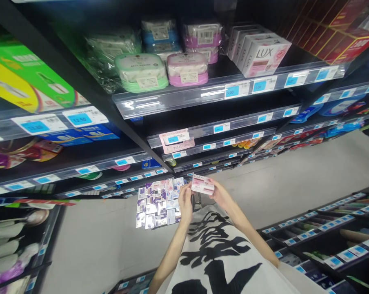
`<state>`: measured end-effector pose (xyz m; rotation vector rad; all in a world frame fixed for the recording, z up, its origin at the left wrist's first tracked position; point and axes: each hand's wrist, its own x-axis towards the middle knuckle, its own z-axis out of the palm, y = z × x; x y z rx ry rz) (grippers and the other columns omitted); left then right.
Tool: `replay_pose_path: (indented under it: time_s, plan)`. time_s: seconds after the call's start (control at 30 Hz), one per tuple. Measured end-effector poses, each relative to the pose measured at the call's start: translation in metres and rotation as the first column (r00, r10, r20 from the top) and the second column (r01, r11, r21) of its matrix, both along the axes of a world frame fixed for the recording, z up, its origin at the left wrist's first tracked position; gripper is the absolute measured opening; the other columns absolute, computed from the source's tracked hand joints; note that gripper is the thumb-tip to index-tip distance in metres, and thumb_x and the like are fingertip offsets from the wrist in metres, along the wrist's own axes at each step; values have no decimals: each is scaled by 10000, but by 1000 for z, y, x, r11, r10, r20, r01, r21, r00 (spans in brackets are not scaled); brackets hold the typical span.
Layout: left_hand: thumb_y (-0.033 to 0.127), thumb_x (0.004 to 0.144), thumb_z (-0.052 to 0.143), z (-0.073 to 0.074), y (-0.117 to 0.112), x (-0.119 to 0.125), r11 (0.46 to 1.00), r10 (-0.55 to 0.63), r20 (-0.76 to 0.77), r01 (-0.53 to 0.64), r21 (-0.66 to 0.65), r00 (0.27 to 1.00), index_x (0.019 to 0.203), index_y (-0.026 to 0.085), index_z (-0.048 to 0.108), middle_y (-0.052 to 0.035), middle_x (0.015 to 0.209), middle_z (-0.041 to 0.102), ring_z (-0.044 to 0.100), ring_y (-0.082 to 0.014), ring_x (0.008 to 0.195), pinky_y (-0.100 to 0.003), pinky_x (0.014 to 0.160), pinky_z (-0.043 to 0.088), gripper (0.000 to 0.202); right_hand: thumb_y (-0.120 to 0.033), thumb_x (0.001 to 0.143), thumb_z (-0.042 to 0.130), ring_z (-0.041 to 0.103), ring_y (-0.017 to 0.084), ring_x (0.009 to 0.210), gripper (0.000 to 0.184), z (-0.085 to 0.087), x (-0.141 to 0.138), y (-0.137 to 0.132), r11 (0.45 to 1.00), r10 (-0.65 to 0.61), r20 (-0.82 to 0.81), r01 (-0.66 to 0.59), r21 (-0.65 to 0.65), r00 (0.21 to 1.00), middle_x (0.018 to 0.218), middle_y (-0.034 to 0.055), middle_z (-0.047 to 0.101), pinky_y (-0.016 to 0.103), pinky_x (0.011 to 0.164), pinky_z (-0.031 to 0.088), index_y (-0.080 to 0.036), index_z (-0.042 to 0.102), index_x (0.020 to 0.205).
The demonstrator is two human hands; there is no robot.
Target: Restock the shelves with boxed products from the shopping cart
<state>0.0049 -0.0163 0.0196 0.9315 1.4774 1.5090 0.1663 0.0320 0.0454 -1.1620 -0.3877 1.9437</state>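
The left hand point(185, 202) and right hand point(220, 194) both hold a pink-and-white LUX soap box point(203, 185) in front of the shopper's printed shirt point(216, 253), one hand closed on each end, though I can't make out every finger from here. The box lies squarely between them, its long axis running across from hand to hand, dipping slightly toward the right. Just beyond the left hand, on that side, spreads a pile of boxed soaps point(162, 208) in white, purple and pink, so the left is plainly the nearer hand to it, while the right is farther off. Ahead stands the rack, its ledges strung with blue price tags; a pink promotional card point(177, 145) hangs on one edge. Higher up, on the upper shelf point(172, 100), sit a green soap pack point(141, 72), a pink soap pack point(187, 68) and, farther right, a row of LUX boxes point(261, 55).
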Motion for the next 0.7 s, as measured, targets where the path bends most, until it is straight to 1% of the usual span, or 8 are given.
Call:
replay_pose_path:
  time_s: [0.1,0.2,0.33,0.47,0.53,0.6,0.67,0.7]
  plan:
    - [554,999,597,2,1,-1,999,-31,13,31,-3,999,1134,205,771,-82,1135,652,664,-179,884,-306,798,563,412,-563,702,861,415,67,453,439,-4,1,2,991,-3,-49,-3,-132,999,665,-25,637,206,403,312,-206,643,832]
    - [543,995,611,1,1,0,999,-42,38,42,-12,998,1092,203,781,-70,1103,632,655,-163,836,-298,776,560,392,-590,715,846,340,47,425,461,-5,3,3,991,19,-77,-29,-130,997,622,-47,595,199,396,277,-209,599,795]
    - [551,998,598,-5,-1,0,998,-56,59,58,-40,997,1079,191,763,-86,1158,645,664,-161,829,-310,801,574,404,-596,716,846,364,64,444,467,-8,6,2,993,23,-47,-28,-116,999,637,-35,621,207,413,283,-208,613,827]
    - [569,982,611,-7,2,0,997,-48,102,53,-55,994,1049,199,743,-69,1107,662,667,-178,886,-305,801,583,398,-578,742,841,484,101,517,451,-8,7,0,995,7,-6,-7,-95,1000,750,12,705,221,447,337,-201,679,928]
    - [588,968,621,-6,5,-1,997,-42,127,50,-64,991,1043,203,729,-70,1097,672,671,-199,965,-310,813,594,407,-567,775,823,552,125,572,455,-7,7,-2,1000,28,26,-28,-9,999,823,26,731,233,472,397,-211,694,1027]
    - [598,968,615,-4,7,0,995,-46,148,59,-83,988,1082,209,715,-82,1156,685,677,-214,1042,-327,849,604,417,-512,764,850,613,151,633,511,-5,10,-4,990,43,112,-58,129,993,876,17,737,260,526,489,-241,677,1161]
    - [592,977,604,-2,10,1,992,-45,153,62,-108,987,1143,216,703,-93,1232,688,680,-222,1113,-344,905,604,422,-414,702,912,664,176,737,603,-4,13,-5,957,11,239,-79,278,971,896,4,725,287,613,565,-268,665,1233]
    - [586,982,600,-1,12,2,992,-41,153,59,-115,987,1166,219,699,-96,1262,686,677,-225,1145,-352,935,600,422,-371,674,932,676,184,797,606,-4,16,-5,933,-15,303,-96,347,953,906,4,714,291,655,586,-267,684,1217]
